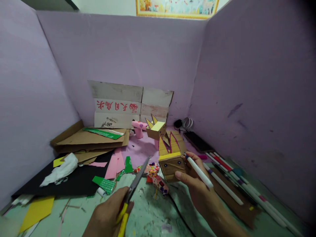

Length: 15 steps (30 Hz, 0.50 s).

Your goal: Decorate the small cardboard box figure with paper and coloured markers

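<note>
My left hand is closed round the yellow handles of a pair of scissors, whose blades point up and away. In my right hand are a small cardboard box and a white marker. The box has two drawn eyes, a yellow band and two pointed yellow ears with purple edges. Just left of and below the box lies a glue gun covered in colourful stickers, its black cord running toward the front edge.
Behind stand a second eared box, a pink paper piece and a white cardboard sheet. Flat cardboard, crumpled tissue and paper scraps lie left; a phone and markers lie right. Purple walls enclose three sides.
</note>
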Motion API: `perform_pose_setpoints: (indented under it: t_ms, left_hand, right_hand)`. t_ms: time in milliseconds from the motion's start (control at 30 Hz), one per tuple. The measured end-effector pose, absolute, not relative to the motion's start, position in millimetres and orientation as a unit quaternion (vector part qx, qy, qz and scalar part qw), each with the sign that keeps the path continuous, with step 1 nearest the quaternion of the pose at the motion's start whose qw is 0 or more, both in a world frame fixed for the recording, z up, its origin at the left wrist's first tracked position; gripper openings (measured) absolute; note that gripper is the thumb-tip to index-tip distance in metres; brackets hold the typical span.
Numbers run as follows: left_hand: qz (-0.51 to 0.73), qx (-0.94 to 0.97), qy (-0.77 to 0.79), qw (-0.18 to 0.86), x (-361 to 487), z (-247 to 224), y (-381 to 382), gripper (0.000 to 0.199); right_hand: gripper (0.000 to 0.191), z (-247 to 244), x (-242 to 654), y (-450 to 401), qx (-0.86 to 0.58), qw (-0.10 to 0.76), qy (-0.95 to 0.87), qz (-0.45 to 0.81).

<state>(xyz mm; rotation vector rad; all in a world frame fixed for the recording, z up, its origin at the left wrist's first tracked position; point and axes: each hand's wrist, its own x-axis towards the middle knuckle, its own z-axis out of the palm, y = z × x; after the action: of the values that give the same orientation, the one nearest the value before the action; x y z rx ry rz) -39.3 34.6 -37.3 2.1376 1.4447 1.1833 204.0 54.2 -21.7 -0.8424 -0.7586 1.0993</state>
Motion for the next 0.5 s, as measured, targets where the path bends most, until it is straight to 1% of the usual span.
perform_pose_setpoints:
  t_ms: [33, 100, 167, 200, 233, 267, 333, 400, 433, 500]
  left_hand:
    - [0.412, 0.717, 0.533, 0.178, -35.5, -34.7, 32.4, 0.015]
    - [0.413, 0.655, 0.572, 0.269, -28.3, -30.5, 28.6, 0.022]
    - [0.434, 0.603, 0.560, 0.369, -22.8, -27.7, 27.0, 0.031]
    - [0.449, 0.590, 0.541, 0.396, -21.3, -26.4, 27.4, 0.032]
    - [0.462, 0.591, 0.526, 0.400, -21.1, -24.9, 28.6, 0.031]
    - [0.467, 0.600, 0.527, 0.378, -22.3, -23.0, 30.4, 0.031]
    - [0.443, 0.625, 0.580, 0.276, -29.0, -17.7, 35.6, 0.032]
    - [0.366, 0.641, 0.655, 0.160, -39.9, -11.4, 42.0, 0.039]
    - [0.315, 0.646, 0.685, 0.120, -45.8, -8.4, 45.5, 0.042]
    - [0.208, 0.647, 0.729, 0.084, -55.8, -4.0, 52.5, 0.045]
  right_hand:
    - [0.068, -21.7, 201.6, 52.6, -0.368, 0.699, -0.341, 0.510]
    - [0.063, -22.9, 196.8, 49.6, -0.351, 0.681, -0.345, 0.543]
    - [0.061, -25.4, 192.7, 47.0, -0.349, 0.665, -0.350, 0.561]
    - [0.061, -26.8, 191.1, 46.0, -0.352, 0.660, -0.350, 0.564]
    - [0.061, -28.1, 189.7, 45.2, -0.357, 0.657, -0.349, 0.565]
    - [0.062, -29.2, 188.5, 44.5, -0.361, 0.653, -0.348, 0.568]
    - [0.064, -30.5, 186.2, 43.5, -0.364, 0.645, -0.344, 0.577]
    - [0.065, -31.1, 183.9, 42.9, -0.361, 0.642, -0.338, 0.586]
    - [0.065, -31.5, 182.9, 42.7, -0.359, 0.644, -0.333, 0.588]
    - [0.065, -32.7, 181.3, 43.0, -0.355, 0.649, -0.322, 0.591]
